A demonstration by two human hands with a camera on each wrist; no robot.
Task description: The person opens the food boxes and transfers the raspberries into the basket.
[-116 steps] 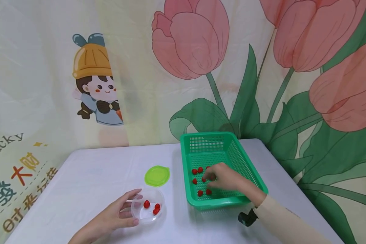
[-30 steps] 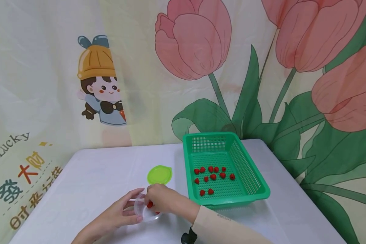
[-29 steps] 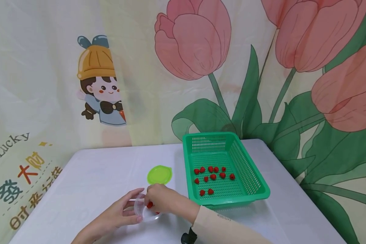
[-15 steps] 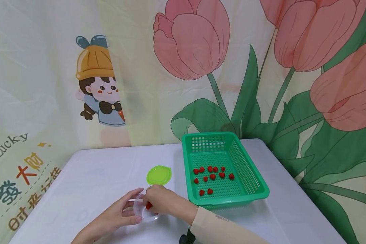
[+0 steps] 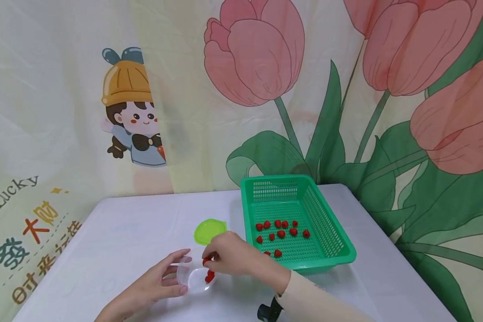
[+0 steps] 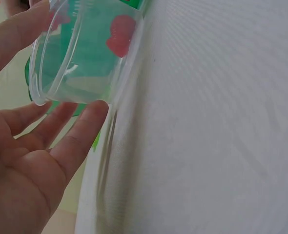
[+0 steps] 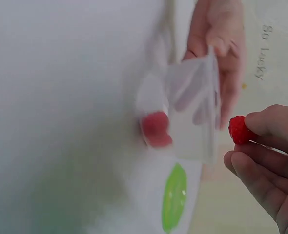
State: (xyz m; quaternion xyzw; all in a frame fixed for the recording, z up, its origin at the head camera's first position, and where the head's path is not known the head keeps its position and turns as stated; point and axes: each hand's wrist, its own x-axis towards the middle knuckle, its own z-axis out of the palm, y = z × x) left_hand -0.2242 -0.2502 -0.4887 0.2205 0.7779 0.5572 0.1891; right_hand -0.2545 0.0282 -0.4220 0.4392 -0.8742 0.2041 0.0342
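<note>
My left hand grips a clear plastic cup from its left side, thumb on one side and fingers on the other in the left wrist view. A couple of red raspberries lie together at the cup's right side, seen through its wall in both wrist views. Between thumb and forefinger my right hand pinches another raspberry, just above the cup's opening. Right of the cup, a green plastic basket holds several raspberries scattered over its slotted floor.
A lime-green lid lies on the white-covered table behind the cup. At my right wrist is a black camera. A printed curtain with tulips hangs behind the table.
My right hand reached from the basket down into the cup, then rose out toward the upper right with a raspberry. The left hand has kept its grip on the cup.
</note>
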